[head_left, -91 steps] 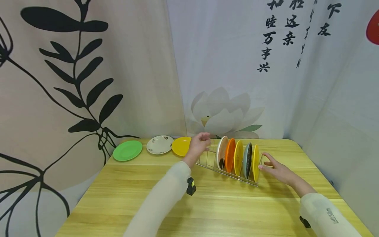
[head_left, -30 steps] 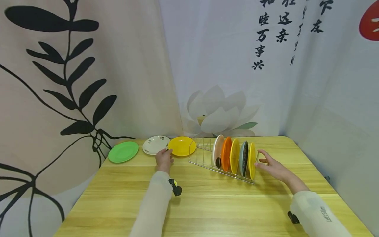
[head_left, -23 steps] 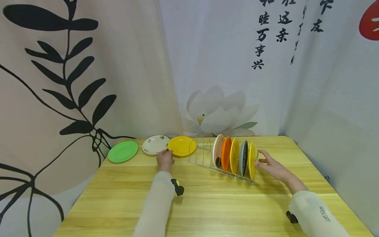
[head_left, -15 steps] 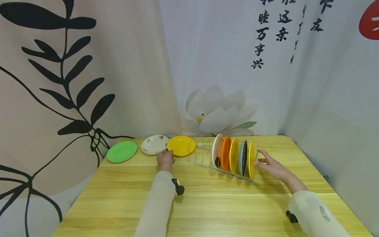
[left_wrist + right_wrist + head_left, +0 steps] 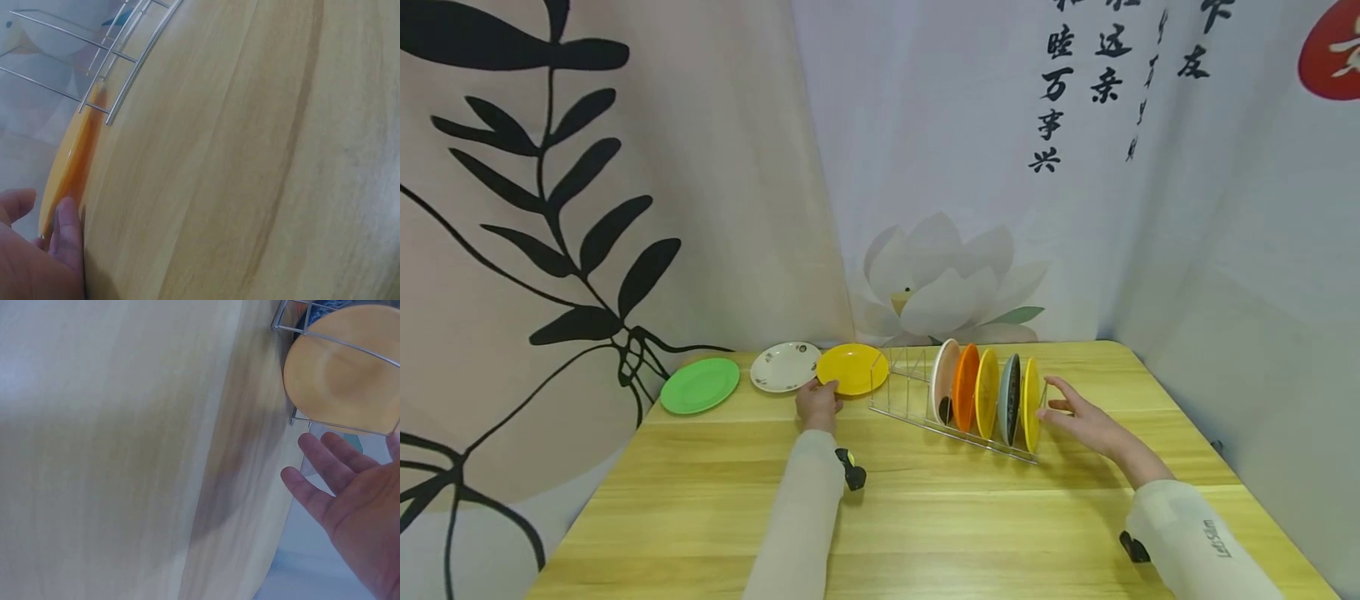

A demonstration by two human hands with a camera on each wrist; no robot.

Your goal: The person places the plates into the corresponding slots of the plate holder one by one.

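Observation:
In the head view, a yellow plate (image 5: 853,369) lies flat near the table's back edge. My left hand (image 5: 817,407) is at its near rim. The left wrist view shows the fingers (image 5: 69,231) against the rim of the yellow plate (image 5: 65,165), with another digit spread above it. Right of this plate stands a wire dish rack (image 5: 955,432) holding several upright plates: white, orange (image 5: 966,387), yellow (image 5: 987,393), grey-blue and, at the end, yellow (image 5: 1031,404). My right hand (image 5: 1082,423) touches the rack's right end with a digit, its other fingers spread loosely.
A floral white plate (image 5: 786,367) lies left of the yellow one, and a green plate (image 5: 700,386) lies farther left. A printed curtain (image 5: 745,208) hangs right behind the wooden table (image 5: 715,500). Several rack slots on the left side hold no plate.
My left hand has moved from the rack's left end to the near rim of the flat yellow plate and stays there. My right hand remains at the rack's right end. The view has shifted slightly.

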